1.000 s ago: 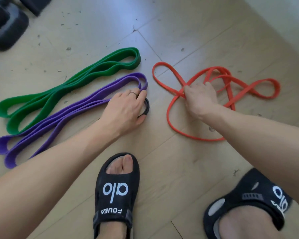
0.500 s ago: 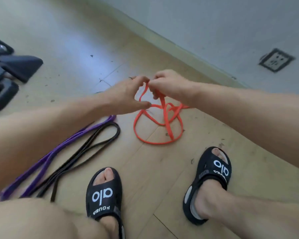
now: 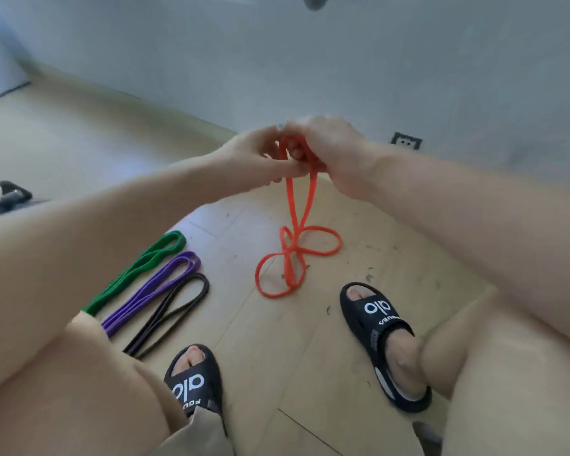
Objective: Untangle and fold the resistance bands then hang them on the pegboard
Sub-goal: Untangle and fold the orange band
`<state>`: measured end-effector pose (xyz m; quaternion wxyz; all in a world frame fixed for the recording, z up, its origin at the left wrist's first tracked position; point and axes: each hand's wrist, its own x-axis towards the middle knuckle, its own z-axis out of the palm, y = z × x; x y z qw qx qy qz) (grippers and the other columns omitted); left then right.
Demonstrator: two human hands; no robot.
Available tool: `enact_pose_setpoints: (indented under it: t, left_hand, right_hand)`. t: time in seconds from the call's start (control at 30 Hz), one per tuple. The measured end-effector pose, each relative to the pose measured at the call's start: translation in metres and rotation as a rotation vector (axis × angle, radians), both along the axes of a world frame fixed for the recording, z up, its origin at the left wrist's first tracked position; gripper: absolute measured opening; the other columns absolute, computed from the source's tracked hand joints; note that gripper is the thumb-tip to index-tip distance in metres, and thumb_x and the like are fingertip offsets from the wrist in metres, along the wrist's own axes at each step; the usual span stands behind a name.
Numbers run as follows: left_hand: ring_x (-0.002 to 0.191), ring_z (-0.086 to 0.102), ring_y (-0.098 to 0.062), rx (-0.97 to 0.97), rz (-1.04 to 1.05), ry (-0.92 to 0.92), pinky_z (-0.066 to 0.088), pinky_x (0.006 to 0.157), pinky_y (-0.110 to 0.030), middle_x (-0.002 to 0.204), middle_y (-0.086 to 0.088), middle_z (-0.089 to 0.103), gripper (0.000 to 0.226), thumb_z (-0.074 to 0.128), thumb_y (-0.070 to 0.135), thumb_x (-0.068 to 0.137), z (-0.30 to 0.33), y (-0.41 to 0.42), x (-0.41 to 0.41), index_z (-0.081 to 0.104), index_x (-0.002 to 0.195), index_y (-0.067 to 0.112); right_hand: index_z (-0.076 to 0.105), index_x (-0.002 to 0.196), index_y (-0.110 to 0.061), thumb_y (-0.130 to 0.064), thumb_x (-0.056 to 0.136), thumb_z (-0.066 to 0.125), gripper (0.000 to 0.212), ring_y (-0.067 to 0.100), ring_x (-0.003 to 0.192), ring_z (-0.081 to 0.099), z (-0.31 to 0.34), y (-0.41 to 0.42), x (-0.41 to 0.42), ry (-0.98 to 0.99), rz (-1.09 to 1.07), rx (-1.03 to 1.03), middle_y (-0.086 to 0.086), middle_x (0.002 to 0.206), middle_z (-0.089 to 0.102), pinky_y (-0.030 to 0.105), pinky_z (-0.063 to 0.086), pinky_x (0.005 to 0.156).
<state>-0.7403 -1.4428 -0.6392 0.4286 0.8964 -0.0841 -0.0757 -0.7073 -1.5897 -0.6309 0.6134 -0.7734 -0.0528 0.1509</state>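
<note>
Both hands' fingers (image 3: pixel 287 169) pinching orange band (image 3: pixel 297 205) (tangled)

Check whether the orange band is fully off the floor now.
No, both hands hold up the top of the orange band, but its lower loops lie on the floor.

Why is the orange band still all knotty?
Still tangled. The orange band crosses over itself in loops on the floor, while the left hand and right hand hold its top.
</note>
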Motion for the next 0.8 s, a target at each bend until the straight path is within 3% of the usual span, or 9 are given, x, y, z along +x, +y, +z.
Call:
enact_pose_setpoints:
  t: [0.13,0.23,0.4,0.5,0.6,0.7,0.8]
  left_hand:
    - [0.080,0.056,-0.010,-0.036,-0.006,0.008,0.051,0.078,-0.031,0.090,0.001,0.064,0.032,0.078,0.042,0.082,-0.012,-0.016,-0.014,0.068,0.105,0.021]
    - [0.081,0.058,-0.007,-0.039,0.026,-0.004,0.050,0.078,-0.023,0.094,-0.004,0.069,0.022,0.077,0.036,0.088,-0.006,-0.020,-0.018,0.069,0.103,0.022]
    - [0.072,0.061,0.013,-0.020,0.008,-0.013,0.044,0.068,-0.004,0.077,0.024,0.070,0.004,0.074,0.031,0.093,-0.007,-0.020,-0.019,0.073,0.096,0.032]
    - [0.072,0.061,0.016,-0.009,-0.024,-0.037,0.042,0.063,0.000,0.070,0.032,0.066,0.003,0.072,0.031,0.095,-0.006,-0.018,-0.020,0.071,0.094,0.033]
    - [0.075,0.059,0.016,0.009,-0.015,-0.075,0.043,0.066,-0.004,0.081,0.024,0.070,0.006,0.067,0.033,0.098,-0.009,-0.014,-0.019,0.069,0.094,0.038]
    - [0.075,0.058,0.014,0.014,0.012,-0.080,0.043,0.072,-0.013,0.090,0.019,0.069,0.008,0.063,0.031,0.101,-0.011,-0.009,-0.018,0.070,0.100,0.035]
    - [0.074,0.060,0.014,-0.055,0.006,-0.073,0.043,0.068,-0.006,0.091,0.018,0.069,0.020,0.058,0.018,0.103,-0.010,-0.007,-0.018,0.069,0.100,0.034]
  right_hand:
    - [0.060,0.074,-0.018,-0.025,0.090,0.060,0.017,0.016,0.064,0.056,-0.002,-0.022,-0.014,0.066,0.085,0.025,-0.002,0.064,0.057,0.030,0.046,0.065]
    - [0.060,0.080,-0.016,-0.025,0.093,0.058,0.016,0.017,0.073,0.056,0.005,-0.027,-0.022,0.087,0.116,0.068,-0.001,0.070,0.058,0.033,0.047,0.072]
    - [0.062,0.084,-0.013,-0.024,0.095,0.061,0.015,0.018,0.078,0.060,0.013,-0.030,-0.026,0.082,0.114,0.137,0.003,0.078,0.062,0.036,0.049,0.078]
    - [0.066,0.087,-0.012,-0.025,0.095,0.064,0.014,0.018,0.076,0.065,0.014,-0.029,-0.023,0.046,0.110,0.120,0.003,0.080,0.068,0.036,0.054,0.082]
    - [0.071,0.091,-0.012,-0.026,0.093,0.066,0.015,0.017,0.079,0.072,0.017,-0.026,-0.020,0.016,0.112,0.086,0.001,0.083,0.074,0.038,0.056,0.091]
    - [0.072,0.093,-0.014,-0.026,0.094,0.066,0.014,0.013,0.077,0.073,0.018,-0.020,-0.018,0.025,0.117,0.081,-0.001,0.084,0.075,0.033,0.056,0.084]
    - [0.070,0.095,-0.015,-0.026,0.095,0.065,0.012,0.014,0.082,0.071,0.019,-0.018,-0.017,0.046,0.128,0.091,0.000,0.086,0.073,0.035,0.057,0.085]
